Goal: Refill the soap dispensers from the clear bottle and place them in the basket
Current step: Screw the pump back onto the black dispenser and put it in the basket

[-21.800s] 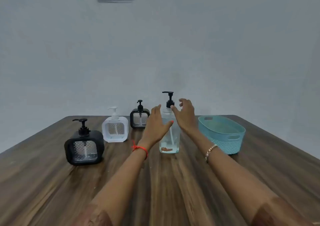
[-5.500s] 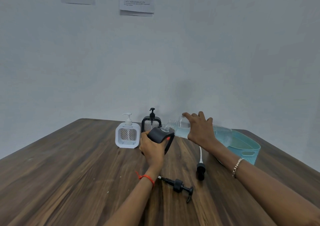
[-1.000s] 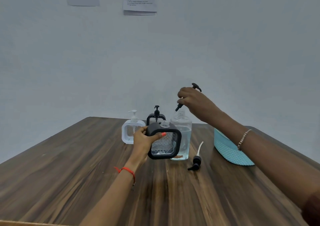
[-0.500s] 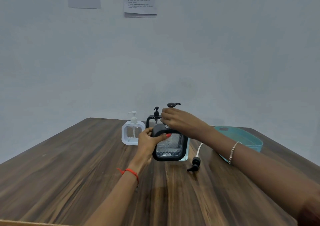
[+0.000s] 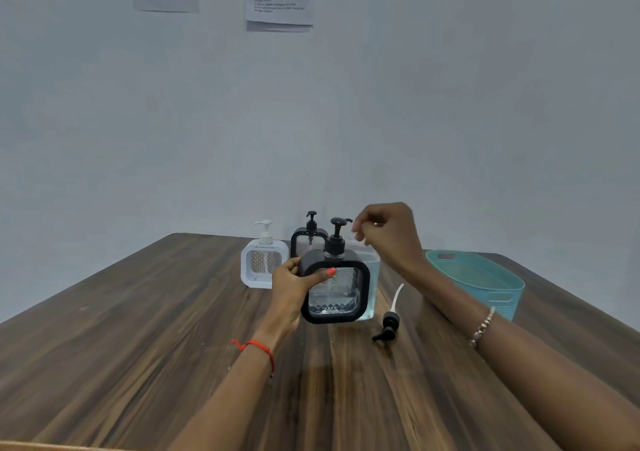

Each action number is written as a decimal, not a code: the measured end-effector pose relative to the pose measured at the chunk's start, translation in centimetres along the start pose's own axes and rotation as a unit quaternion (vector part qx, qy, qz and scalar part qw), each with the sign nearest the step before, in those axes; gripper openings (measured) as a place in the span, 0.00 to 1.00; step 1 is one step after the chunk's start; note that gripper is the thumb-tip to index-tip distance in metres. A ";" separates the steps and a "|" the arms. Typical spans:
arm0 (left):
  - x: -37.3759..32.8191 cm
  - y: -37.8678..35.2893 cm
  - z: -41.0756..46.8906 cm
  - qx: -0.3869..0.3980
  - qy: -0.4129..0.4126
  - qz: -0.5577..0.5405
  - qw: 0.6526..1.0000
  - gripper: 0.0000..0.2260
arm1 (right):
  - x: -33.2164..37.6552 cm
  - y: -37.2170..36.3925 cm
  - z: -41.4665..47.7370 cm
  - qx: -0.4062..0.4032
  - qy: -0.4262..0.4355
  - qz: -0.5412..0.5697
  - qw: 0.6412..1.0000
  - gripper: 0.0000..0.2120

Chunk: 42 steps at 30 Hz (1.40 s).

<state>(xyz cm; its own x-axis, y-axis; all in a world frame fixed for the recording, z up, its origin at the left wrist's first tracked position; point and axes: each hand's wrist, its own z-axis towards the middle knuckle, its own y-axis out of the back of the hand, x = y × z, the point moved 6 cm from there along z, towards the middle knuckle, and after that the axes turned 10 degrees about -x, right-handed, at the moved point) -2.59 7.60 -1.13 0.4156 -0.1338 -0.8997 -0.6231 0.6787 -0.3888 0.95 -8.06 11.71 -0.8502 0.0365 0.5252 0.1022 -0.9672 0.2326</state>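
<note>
While the left hand (image 5: 294, 288) grips the black dispenser (image 5: 334, 291) by its upper left corner, pump seated on top, the right hand (image 5: 388, 236) hovers just right of the pump head with fingers curled, and whether they pinch the spout I cannot tell. Just behind stands the clear bottle (image 5: 371, 288). A loose pump (image 5: 389, 324) lies on the desk (image 5: 138, 346) to its right. The teal basket (image 5: 502, 291) sits far right.

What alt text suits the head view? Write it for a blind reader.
A left hand grips a black soap dispenser above a wooden table while the right hand hovers beside its pump. Nearby stand a clear bottle, two more dispensers and a teal basket.
</note>
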 end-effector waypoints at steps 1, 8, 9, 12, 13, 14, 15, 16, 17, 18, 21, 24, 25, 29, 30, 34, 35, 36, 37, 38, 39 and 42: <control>0.0 0.0 0.0 0.001 0.001 0.001 1.000 0.22 | -1.2 0.0 0.1 -0.005 -0.067 0.012 0.998 0.12; 0.0 -0.5 -0.4 0.002 0.002 -0.011 1.000 0.19 | -4.4 -3.5 -0.9 0.168 -0.214 0.095 0.958 0.12; -0.1 -0.5 -0.4 0.001 0.003 -0.013 1.000 0.19 | -4.4 -3.7 -1.0 0.161 -0.211 0.096 0.959 0.12; -0.2 -0.4 -0.2 -0.004 0.002 -0.008 1.000 0.19 | -4.5 -3.6 -1.3 0.086 -0.185 0.018 0.979 0.14; -0.1 -0.4 -0.2 -0.005 0.001 -0.004 1.000 0.20 | -4.7 -3.5 -1.5 0.062 -0.188 0.016 0.980 0.14; 0.0 -0.4 -0.2 -0.006 0.000 -0.003 1.000 0.20 | -4.6 -3.5 -1.8 0.046 -0.193 0.030 0.980 0.13; 0.1 -0.3 -0.2 -0.010 0.000 -0.006 1.000 0.20 | -4.7 -3.4 -2.0 0.037 -0.200 0.046 0.978 0.11; 0.1 -0.1 -0.1 -0.016 0.002 -0.012 1.000 0.19 | -4.7 -3.2 -2.1 0.032 -0.208 0.064 0.976 0.07; 0.2 0.1 -0.1 -0.023 0.007 -0.019 1.000 0.19 | -4.8 -2.9 -2.3 0.028 -0.219 0.084 0.972 0.04; 0.3 0.3 0.0 -0.029 0.012 -0.024 0.999 0.19 | -4.9 -2.7 -2.3 0.022 -0.228 0.105 0.968 0.05; 0.3 0.2 0.2 -0.023 0.018 -0.027 0.999 0.19 | -5.3 -2.2 -2.1 0.011 -0.242 0.116 0.963 0.07; 0.2 -0.2 0.1 -0.006 0.016 -0.020 1.000 0.19 | -4.9 -2.7 -1.8 0.068 -0.246 0.128 0.958 0.13; 0.1 -0.3 0.0 -0.001 0.020 -0.025 0.999 0.19 | -4.8 -2.8 -1.8 0.084 -0.249 0.142 0.954 0.14; -0.2 -0.5 0.0 0.012 0.020 -0.035 0.999 0.19 | -5.1 -2.8 -1.3 0.098 -0.223 0.129 0.961 0.15; -0.3 -0.6 0.0 0.016 0.016 -0.030 0.999 0.20 | -5.1 -2.9 -1.4 0.104 -0.218 0.121 0.963 0.14; -0.4 -0.8 -0.1 0.021 0.014 -0.025 0.999 0.20 | -4.8 -3.0 -1.6 0.117 -0.234 0.172 0.950 0.07; -0.4 -0.8 -0.1 0.020 0.014 -0.025 0.999 0.20 | -4.8 -2.7 -1.5 0.098 -0.233 0.168 0.953 0.05; -0.4 -0.8 -0.2 0.017 0.013 -0.024 0.999 0.20 | -5.0 -2.3 -1.4 0.073 -0.232 0.157 0.957 0.06; -0.4 -0.7 -0.2 0.014 0.015 -0.026 0.999 0.19 | -5.4 -2.0 -1.2 0.049 -0.230 0.143 0.962 0.09; -0.3 -0.7 -0.2 0.010 0.017 -0.028 0.999 0.19 | -5.8 -1.9 -1.2 0.040 -0.230 0.130 0.964 0.11; -0.3 -0.6 -0.2 0.007 0.021 -0.032 0.999 0.20 | -6.1 -1.9 -1.2 0.045 -0.231 0.124 0.964 0.10; -0.1 -0.8 -0.3 0.012 0.023 -0.031 0.999 0.20 | -6.3 -2.7 -1.3 0.107 -0.238 0.147 0.954 0.03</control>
<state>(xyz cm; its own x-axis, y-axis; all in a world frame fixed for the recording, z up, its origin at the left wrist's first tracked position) -2.35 6.91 -0.78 0.4217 -0.2088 -0.8824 -0.5813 0.6845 -0.4398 5.38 -5.97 6.73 -0.4426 -0.0686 0.8941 0.4465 -0.8815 0.1534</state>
